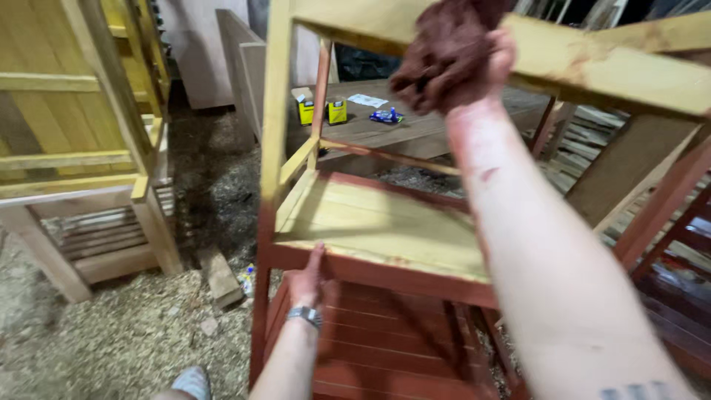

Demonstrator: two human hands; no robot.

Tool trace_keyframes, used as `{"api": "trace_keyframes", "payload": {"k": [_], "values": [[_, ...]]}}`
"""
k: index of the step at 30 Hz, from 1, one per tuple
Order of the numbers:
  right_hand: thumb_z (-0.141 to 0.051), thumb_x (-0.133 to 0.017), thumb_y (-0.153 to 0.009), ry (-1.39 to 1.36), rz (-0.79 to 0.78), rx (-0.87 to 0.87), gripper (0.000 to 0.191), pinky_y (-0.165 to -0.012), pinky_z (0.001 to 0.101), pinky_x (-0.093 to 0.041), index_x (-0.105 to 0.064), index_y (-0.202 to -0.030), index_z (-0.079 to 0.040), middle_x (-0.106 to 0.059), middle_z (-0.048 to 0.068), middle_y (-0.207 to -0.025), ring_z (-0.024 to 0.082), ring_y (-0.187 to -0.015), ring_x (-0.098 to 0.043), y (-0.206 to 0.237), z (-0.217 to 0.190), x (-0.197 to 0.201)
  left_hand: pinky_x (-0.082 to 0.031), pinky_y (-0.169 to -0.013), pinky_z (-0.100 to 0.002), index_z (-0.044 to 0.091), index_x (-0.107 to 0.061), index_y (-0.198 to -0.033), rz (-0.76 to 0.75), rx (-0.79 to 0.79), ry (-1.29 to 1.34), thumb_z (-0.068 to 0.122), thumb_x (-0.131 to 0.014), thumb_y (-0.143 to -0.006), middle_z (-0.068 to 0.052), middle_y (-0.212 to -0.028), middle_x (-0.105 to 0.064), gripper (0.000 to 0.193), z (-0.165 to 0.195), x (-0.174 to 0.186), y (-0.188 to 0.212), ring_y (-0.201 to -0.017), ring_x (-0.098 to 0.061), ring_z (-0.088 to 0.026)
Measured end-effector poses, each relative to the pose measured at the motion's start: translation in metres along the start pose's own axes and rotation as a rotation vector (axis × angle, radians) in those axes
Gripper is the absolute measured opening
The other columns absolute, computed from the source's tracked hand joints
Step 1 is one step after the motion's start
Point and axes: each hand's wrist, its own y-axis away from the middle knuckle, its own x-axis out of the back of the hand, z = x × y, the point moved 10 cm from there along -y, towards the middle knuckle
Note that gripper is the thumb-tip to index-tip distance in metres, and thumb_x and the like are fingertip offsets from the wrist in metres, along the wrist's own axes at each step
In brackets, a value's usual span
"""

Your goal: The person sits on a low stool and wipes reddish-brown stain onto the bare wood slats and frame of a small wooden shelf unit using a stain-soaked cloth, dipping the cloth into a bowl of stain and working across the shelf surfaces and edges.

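Overhead, right hand (489,55) presses crumpled reddish rag (444,55) on wooden rail (600,67).

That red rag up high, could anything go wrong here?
Maybe. The rag in the right hand looks soaked in red stain, so it could drip onto the unstained yellow shelf. The left hand presses the shelf's red front edge; if that is wet, it may smudge.
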Motion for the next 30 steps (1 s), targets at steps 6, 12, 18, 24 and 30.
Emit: {"api": "trace_keyframes", "payload": {"k": [6, 12, 18, 24, 30], "values": [[-0.035, -0.048, -0.086, -0.039, -0.01, -0.086, 0.057, -0.103, 0.0513, -0.054, -0.056, -0.133, -0.005, -0.064, 0.014, -0.128, 0.035, -0.116, -0.063, 0.015, 0.072, 0.001, -0.058, -0.083, -0.054, -0.003, -0.049, -0.146, -0.085, 0.028, 0.139, 0.045, -0.088, -0.066, -0.026, -0.137, -0.065, 0.101, -0.006, 0.034, -0.024, -0.112, -0.067, -0.039], [-0.03, -0.049, -0.089, 0.146, -0.019, -0.091, 0.047, -0.094, 0.0478, -0.059, -0.059, -0.125, -0.001, -0.066, 0.015, -0.118, 0.031, -0.109, -0.067, 0.07, 0.053, -0.015, -0.066, -0.074, -0.047, -0.003, -0.045, -0.146, -0.147, 0.095, 0.144, 0.047, -0.087, -0.073, -0.018, -0.132, -0.062, 0.098, -0.019, 0.023, 0.0, -0.107, -0.07, -0.033], [-0.018, -0.055, -0.08, 0.532, 0.359, -0.209, 0.047, -0.099, 0.046, -0.059, -0.058, -0.125, -0.006, -0.066, 0.013, -0.121, 0.028, -0.11, -0.068, 0.176, 0.06, 0.054, -0.063, -0.054, -0.043, -0.021, -0.045, -0.146, -0.155, 0.146, 0.065, 0.053, -0.088, -0.085, -0.041, -0.132, -0.066, 0.105, -0.025, 0.018, 0.011, -0.073, -0.062, -0.029], [-0.023, -0.073, -0.078, 1.512, 0.548, -0.248, 0.065, -0.105, 0.046, -0.054, -0.05, -0.136, -0.006, -0.063, 0.02, -0.133, 0.032, -0.119, -0.066, 0.275, 0.095, 0.148, -0.066, -0.061, -0.048, 0.002, -0.019, -0.155, -0.087, 0.137, 0.151, 0.044, -0.084, -0.074, -0.03, -0.137, -0.052, 0.112, -0.035, 0.04, 0.019, -0.088, -0.072, -0.045], [-0.047, -0.079, -0.08, 2.194, 0.234, -0.485, 0.087, -0.115, 0.0535, -0.034, -0.038, -0.155, -0.025, -0.031, 0.025, -0.159, 0.047, -0.14, -0.039, 0.324, 0.167, 0.166, -0.069, -0.071, -0.047, 0.007, 0.01, -0.161, -0.067, 0.25, 0.172, 0.039, -0.079, -0.087, -0.022, -0.085, -0.059, 0.12, -0.052, 0.07, 0.036, -0.075, -0.074, -0.035]]}}
